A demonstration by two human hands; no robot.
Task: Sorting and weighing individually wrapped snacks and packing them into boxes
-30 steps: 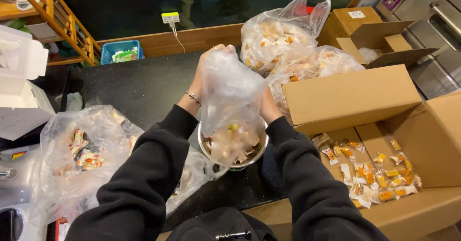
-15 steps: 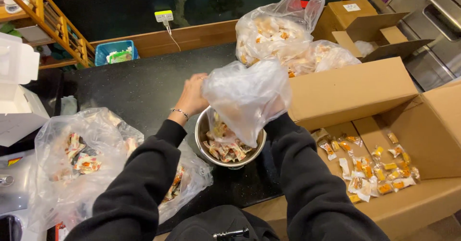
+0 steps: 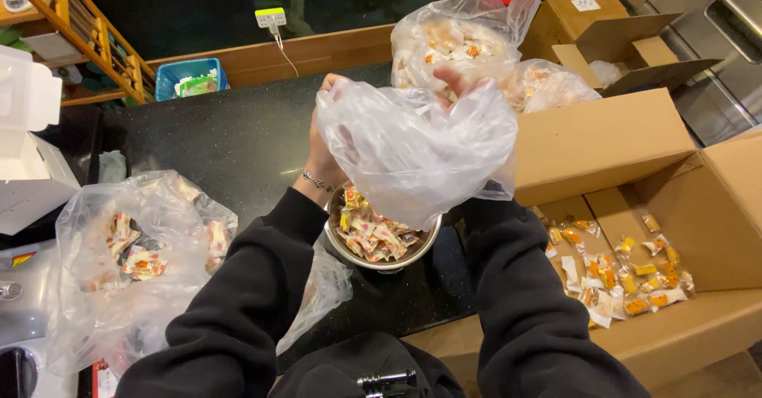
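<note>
While both hands' fingers [image 3: 452, 76] clutch the limp clear plastic bag [image 3: 413, 156], wrapped sweets in the round steel bowl [image 3: 381, 247] at six o'clock could scatter if bumped.

Bare counter [image 3: 238, 140] beyond bowl [image 3: 382, 257]

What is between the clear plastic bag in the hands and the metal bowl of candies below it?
Nothing visible. The clear plastic bag, held by the left hand and right hand, hangs directly above the metal bowl.
</note>
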